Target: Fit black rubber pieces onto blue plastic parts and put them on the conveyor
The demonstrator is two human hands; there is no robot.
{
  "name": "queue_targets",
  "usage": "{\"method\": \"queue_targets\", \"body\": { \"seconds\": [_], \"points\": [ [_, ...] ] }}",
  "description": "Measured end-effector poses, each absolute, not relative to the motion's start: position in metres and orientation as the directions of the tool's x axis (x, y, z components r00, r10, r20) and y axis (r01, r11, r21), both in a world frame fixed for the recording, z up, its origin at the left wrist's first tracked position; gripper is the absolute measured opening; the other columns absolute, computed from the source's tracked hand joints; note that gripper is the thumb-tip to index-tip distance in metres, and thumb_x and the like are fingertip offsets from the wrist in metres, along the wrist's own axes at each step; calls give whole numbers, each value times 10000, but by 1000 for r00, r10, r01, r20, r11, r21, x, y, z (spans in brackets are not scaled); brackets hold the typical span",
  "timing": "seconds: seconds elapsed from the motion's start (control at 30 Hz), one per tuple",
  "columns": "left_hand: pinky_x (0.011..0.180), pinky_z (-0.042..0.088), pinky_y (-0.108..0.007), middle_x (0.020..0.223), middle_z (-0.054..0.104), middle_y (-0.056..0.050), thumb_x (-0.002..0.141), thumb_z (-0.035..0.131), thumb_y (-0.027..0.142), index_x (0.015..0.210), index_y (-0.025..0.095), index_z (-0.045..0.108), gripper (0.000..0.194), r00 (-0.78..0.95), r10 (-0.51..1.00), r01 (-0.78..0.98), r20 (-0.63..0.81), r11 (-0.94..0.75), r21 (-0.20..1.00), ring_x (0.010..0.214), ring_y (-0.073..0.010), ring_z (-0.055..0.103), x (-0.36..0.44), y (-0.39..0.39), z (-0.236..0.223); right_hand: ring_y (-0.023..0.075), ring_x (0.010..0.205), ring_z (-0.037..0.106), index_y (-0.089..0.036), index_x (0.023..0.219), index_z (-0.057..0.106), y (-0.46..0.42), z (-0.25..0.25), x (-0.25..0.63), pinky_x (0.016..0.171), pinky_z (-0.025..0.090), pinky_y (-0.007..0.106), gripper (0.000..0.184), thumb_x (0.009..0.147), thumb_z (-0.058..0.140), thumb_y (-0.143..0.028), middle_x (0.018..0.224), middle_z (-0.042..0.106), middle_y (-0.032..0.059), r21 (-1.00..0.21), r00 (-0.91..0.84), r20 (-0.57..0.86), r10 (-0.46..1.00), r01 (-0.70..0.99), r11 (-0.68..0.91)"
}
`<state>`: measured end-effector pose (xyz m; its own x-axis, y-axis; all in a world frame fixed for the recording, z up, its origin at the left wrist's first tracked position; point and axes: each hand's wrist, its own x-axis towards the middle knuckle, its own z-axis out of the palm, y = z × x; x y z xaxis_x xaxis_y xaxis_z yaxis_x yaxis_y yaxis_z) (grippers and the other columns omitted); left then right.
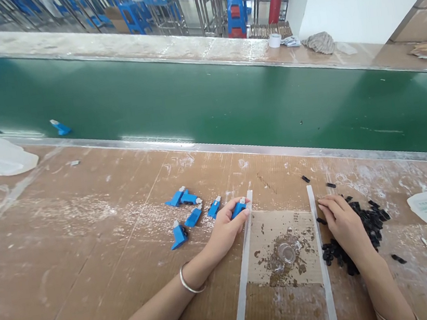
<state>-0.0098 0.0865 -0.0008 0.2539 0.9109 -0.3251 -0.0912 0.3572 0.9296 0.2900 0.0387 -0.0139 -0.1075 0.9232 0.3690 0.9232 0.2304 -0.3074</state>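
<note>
1. Blue part (238,210) is held by the left hand (223,230) between thumb and fingers, above the cardboard (113,267).
2. It is judged light and stiff, best gripped by its broad sides; the pale tip (242,200) may be fragile.
3. The right hand (346,226) is lowered at black pieces (373,223), fingers bent; whether something is pinched cannot be told.
4. Beyond, a green belt (189,97) is seen.

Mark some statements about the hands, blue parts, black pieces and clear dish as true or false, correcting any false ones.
1. The left hand holds a blue part. True.
2. The right hand is over the green belt. False; it is at the pile of black pieces.
3. The clear dish is left of both white strips. False; it sits between them.
4. The belt bears a blue part. True.
</note>
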Motion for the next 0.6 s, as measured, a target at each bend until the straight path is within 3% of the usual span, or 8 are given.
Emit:
{"method": "queue_targets", "body": {
  "seconds": [0.33,0.6],
  "points": [
    [418,169,-185,586,356,103,728,688,439,1088,131,552,493,265,917,-141,-297,342,929,427,-30,223,-5,88,-7,266,1003,628,-136,990,689,39,-35,291,909,520,424,408,1035,329,-323,1071,661,152,-315,-165,396,903,900,303],
    [374,184,-192,589,427,89,717,674,470,1081,115,560,521,219,961,-89,-169,192,977,378,-33,276,-1,85,-13,206,929,645,-137,938,653,46,-41,291,836,535,403,177,982,552,-275,970,664,68,-352,-164,419,893,877,326]
  ]
}}
